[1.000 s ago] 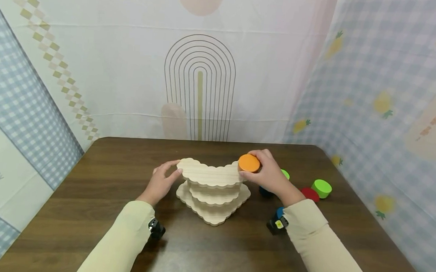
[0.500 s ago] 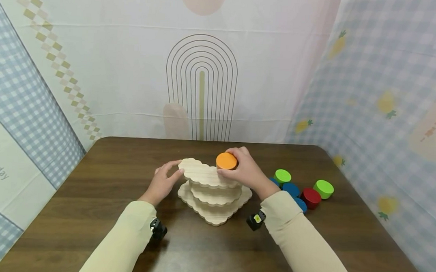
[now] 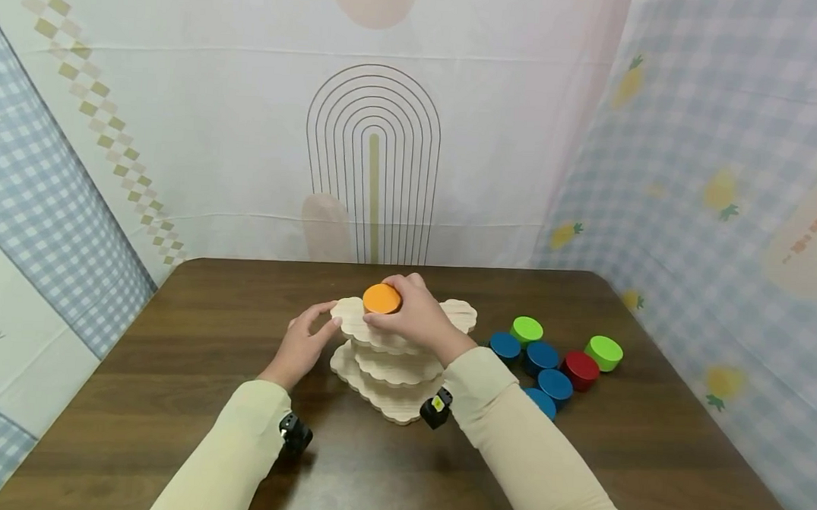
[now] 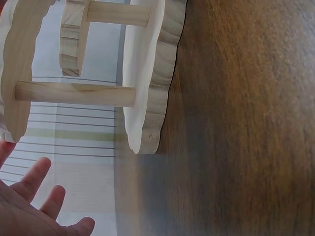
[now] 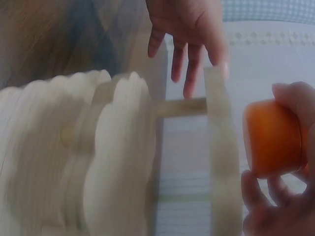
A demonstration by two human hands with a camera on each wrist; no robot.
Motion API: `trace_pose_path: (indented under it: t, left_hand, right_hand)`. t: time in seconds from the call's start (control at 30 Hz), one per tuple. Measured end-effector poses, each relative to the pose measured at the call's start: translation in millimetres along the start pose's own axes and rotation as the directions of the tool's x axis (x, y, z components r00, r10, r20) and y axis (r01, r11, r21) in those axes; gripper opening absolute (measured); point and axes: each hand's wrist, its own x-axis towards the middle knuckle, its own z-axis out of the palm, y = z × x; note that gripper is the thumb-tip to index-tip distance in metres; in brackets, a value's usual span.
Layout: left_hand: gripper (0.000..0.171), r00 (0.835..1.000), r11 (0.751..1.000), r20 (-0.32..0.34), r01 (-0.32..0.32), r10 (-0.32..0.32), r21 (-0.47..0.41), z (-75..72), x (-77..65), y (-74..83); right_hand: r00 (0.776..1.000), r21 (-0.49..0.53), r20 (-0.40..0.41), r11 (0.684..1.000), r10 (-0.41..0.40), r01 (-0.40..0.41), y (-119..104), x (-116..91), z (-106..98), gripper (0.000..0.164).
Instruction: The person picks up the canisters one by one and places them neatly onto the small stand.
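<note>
A pale wooden tiered stand [image 3: 395, 372] with scalloped shelves and round posts stands in the middle of the table. My left hand [image 3: 303, 345] holds the left end of its top shelf [image 3: 354, 325] with thumb and index finger. In the left wrist view the other fingers [image 4: 34, 179] spread out below that shelf. My right hand [image 3: 416, 312] grips an orange round block [image 3: 382, 299] between thumb and fingers, over the left part of the top shelf. In the right wrist view a gap shows between the orange block [image 5: 273, 139] and the shelf [image 5: 224, 152].
Right of the stand, round blocks lie on the dark wooden table [image 3: 193, 337]: several blue ones [image 3: 541, 357], a red one [image 3: 581, 370] and two green ones [image 3: 604, 353]. A patterned cloth [image 3: 495, 152] hangs behind the table's far edge.
My right hand has carried the orange block leftward from the top shelf's right end to its left part. The blocks at the right are uncovered. My left hand has stayed at the shelf's end.
</note>
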Motion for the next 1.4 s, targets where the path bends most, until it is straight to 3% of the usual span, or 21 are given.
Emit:
trace_pose_path:
  t: [0.43,1.0,1.17,1.4]
  left_hand:
    - [0.049,1.0,1.0,0.02,0.011,-0.011,-0.015,2.7,0.0,-0.1]
    - [0.053,1.0,1.0,0.019,0.012,-0.012,0.009,4.7,-2.5,-1.7]
    - [0.056,0.999,0.999,0.028,0.029,-0.03,0.013,4.5,-3.8,-1.9]
    - [0.052,1.0,1.0,0.004,0.006,-0.006,0.011,3.4,-3.9,-2.7]
  right_hand:
    - [0.999,-0.042,-0.013,0.999,0.032,-0.032,-13,11,18,0.063]
    - [0.998,-0.12,0.034,0.992,0.048,-0.044,-18,15,25,0.071]
    - [1.0,-0.22,0.016,0.976,0.009,-0.005,-17,9,20,0.079]
    - [0.994,-0.307,-0.014,0.946,-0.111,0.102,-12,-7,4,0.083]
